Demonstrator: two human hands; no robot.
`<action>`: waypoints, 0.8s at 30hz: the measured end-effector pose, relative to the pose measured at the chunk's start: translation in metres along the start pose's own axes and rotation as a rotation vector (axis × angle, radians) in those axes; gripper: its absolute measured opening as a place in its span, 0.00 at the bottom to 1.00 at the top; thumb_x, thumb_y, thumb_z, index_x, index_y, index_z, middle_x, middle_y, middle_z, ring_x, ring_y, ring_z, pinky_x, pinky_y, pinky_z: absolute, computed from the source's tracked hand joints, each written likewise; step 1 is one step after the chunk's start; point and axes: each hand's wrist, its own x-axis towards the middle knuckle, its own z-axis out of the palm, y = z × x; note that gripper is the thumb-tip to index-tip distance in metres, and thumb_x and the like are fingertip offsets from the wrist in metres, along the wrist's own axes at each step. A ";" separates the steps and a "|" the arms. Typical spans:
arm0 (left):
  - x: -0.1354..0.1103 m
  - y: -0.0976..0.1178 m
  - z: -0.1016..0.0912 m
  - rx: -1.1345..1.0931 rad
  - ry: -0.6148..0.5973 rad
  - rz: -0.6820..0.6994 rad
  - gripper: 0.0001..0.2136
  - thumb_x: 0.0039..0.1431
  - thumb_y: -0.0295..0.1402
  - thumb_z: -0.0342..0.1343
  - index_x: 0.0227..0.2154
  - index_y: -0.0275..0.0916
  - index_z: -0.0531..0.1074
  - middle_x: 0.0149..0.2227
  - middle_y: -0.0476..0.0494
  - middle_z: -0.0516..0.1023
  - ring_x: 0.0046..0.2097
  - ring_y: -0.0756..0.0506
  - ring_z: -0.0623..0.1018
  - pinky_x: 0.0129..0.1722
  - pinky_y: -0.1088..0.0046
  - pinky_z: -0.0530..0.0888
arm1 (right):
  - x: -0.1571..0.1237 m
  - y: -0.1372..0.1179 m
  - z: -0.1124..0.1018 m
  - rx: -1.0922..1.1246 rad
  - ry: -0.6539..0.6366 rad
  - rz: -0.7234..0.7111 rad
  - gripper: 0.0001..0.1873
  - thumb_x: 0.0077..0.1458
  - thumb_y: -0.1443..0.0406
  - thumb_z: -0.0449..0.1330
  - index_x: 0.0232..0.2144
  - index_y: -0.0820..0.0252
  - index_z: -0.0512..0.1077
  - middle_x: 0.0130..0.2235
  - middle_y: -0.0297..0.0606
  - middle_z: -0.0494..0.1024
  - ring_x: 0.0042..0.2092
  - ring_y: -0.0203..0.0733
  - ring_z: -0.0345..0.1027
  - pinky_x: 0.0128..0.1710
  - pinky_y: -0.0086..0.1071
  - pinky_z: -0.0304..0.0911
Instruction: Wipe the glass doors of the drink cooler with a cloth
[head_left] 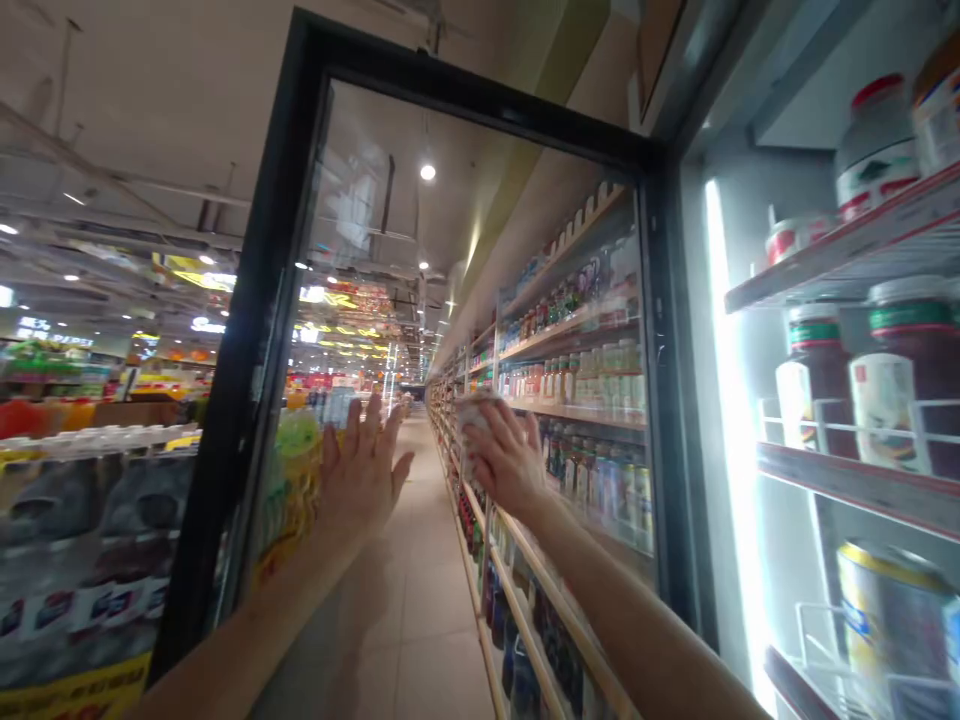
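Note:
A black-framed glass fridge door (247, 330) stands swung open in front of me. My left hand (362, 468) lies flat against the inner glass with its fingers stretched up and spread. My right hand (504, 455) presses a pale cloth (474, 412) against the glass a little to the right, with its fingers curled over it. Both forearms reach forward from the lower edge of the view.
The lit fridge interior (739, 420) at right holds shelves of jars and bottles (896, 390) and cans (889, 615). Through the glass a long store aisle runs ahead with a stocked shelf rack (577, 380) on its right. Packs of bottles (82, 500) are stacked at left.

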 end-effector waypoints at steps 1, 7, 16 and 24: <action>-0.008 0.003 -0.001 0.004 -0.017 0.024 0.30 0.63 0.38 0.44 0.65 0.42 0.41 0.66 0.35 0.46 0.67 0.36 0.45 0.62 0.44 0.49 | -0.004 0.015 -0.004 -0.025 0.037 0.081 0.20 0.57 0.62 0.50 0.51 0.50 0.68 0.61 0.40 0.63 0.64 0.48 0.48 0.60 0.53 0.44; -0.029 0.011 -0.004 0.028 -0.042 0.050 0.33 0.62 0.38 0.45 0.65 0.42 0.36 0.66 0.35 0.47 0.67 0.36 0.46 0.63 0.46 0.48 | -0.018 0.070 -0.016 -0.132 0.247 0.602 0.24 0.58 0.63 0.46 0.56 0.58 0.64 0.62 0.52 0.57 0.64 0.58 0.48 0.55 0.61 0.48; -0.027 0.006 -0.001 0.035 -0.038 0.061 0.31 0.62 0.38 0.46 0.65 0.39 0.41 0.65 0.32 0.50 0.67 0.36 0.46 0.62 0.46 0.50 | -0.043 -0.009 0.001 -0.048 0.047 0.237 0.23 0.58 0.64 0.49 0.55 0.48 0.64 0.62 0.43 0.61 0.65 0.53 0.46 0.60 0.59 0.41; -0.027 0.006 0.002 0.036 -0.055 0.057 0.29 0.62 0.38 0.45 0.64 0.37 0.46 0.65 0.32 0.50 0.67 0.36 0.45 0.62 0.46 0.49 | -0.030 -0.053 0.011 0.050 0.001 0.261 0.23 0.58 0.62 0.49 0.56 0.50 0.64 0.63 0.43 0.57 0.66 0.55 0.42 0.60 0.59 0.40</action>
